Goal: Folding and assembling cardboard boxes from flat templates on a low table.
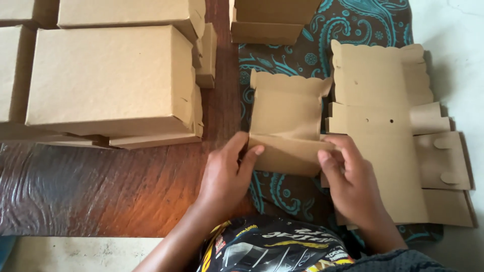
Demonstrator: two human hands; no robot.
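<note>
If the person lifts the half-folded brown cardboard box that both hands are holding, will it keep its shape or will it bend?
The half-folded box, pinched by the left hand and right hand, is thin sheet cardboard, so it is probably light. Its walls stand loose and unlocked, so it would likely flop open. The creases should bend easily.

A brown cardboard box blank lies half folded on patterned cloth. Its near flap stands bent upward.
</note>
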